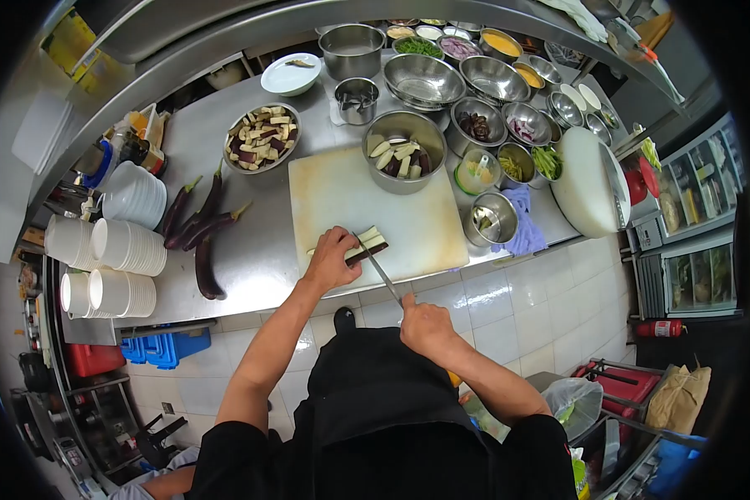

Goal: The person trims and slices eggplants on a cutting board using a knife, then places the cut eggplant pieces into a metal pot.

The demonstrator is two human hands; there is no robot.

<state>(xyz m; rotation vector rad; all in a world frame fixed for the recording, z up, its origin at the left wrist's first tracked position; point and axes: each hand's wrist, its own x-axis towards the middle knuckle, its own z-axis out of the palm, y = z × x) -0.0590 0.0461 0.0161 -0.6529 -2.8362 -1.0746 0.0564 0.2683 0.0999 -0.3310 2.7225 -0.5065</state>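
Note:
My left hand [333, 260] presses down on long eggplant strips [369, 243] near the front edge of a white cutting board [325, 192]. In my right hand [426, 323] is the handle of a knife [379, 271], its blade slanting up-left to the strips beside my left fingers. A metal pot [405, 150] with eggplant pieces stands on the board's back right. Left of the board, a metal bowl [262, 138] holds more cut eggplant. Several whole purple eggplants [207, 218] lie on the steel table further left.
White stacked containers [128, 247] line the table's left end. Metal bowls [425, 81] of ingredients crowd the back and right. A purple cloth [521, 222] hangs at the front edge, near a large round white board [586, 183]. Another person's arm [171, 483] shows at lower left.

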